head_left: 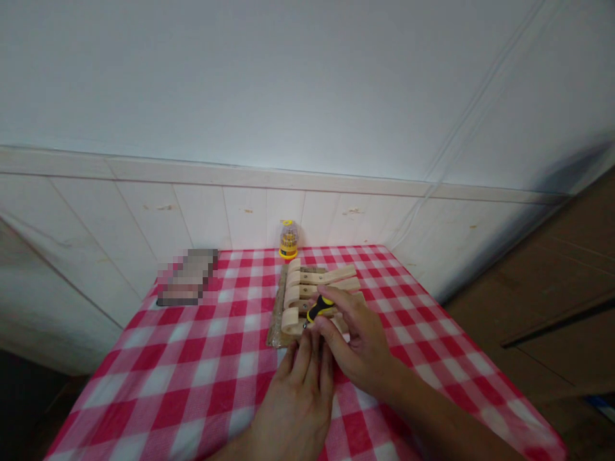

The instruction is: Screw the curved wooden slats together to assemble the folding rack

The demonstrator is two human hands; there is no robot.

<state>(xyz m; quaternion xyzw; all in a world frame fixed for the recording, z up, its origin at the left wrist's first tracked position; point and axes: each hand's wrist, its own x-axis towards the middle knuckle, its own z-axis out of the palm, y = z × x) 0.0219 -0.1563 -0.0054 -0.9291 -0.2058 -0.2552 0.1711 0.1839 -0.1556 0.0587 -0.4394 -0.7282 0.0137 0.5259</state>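
1. Gripping a yellow-and-black screwdriver point(323, 307): right hand point(362, 336), fingers closed around the handle, bit end angled down-left toward the nearest strip of the wooden hook rack point(291, 320).
2. Left hand point(298, 400): palm down, fingers stretched forward to the rack's near edge, fingertips just beside the bit. Cannot tell whether they pinch a screw or only steady the wood.
3. Rack lies flat on the worktop point(192, 384), under a red-and-white check cloth, straight ahead; curled hook ends point left, on a brown backing board point(275, 323). Screw heads show on the farther strips.
4. Step in hand, judged: screw work on the nearest strip; bit contact too small to confirm.
5. Next move seems to call for a seated bit, a straighter handle and a still rack.
6. Nearby: screwdriver bit set point(289, 243) with clear dome, against the wall point(245, 218); pixelated flat object point(189, 275), far left.
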